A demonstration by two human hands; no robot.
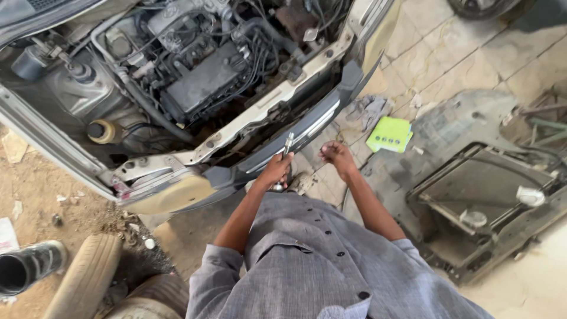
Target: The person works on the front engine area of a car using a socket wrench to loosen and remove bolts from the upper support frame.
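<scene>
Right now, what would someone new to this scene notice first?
The open engine bay of a car fills the upper left, its front bumper hanging loose. Just below it, the left hand grips a metal wrench while the right hand hovers beside it, holding nothing that shows. On the stained floor at right lie a removed radiator frame and a bright green cloth.

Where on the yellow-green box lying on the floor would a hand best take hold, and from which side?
The yellow-green box lies flat on the tiled floor, so probably from above, pinching its two long edges. The edge toward the right hand looks clear; rags crowd its far corner. The left hand is taken up with a metal tool.
</scene>
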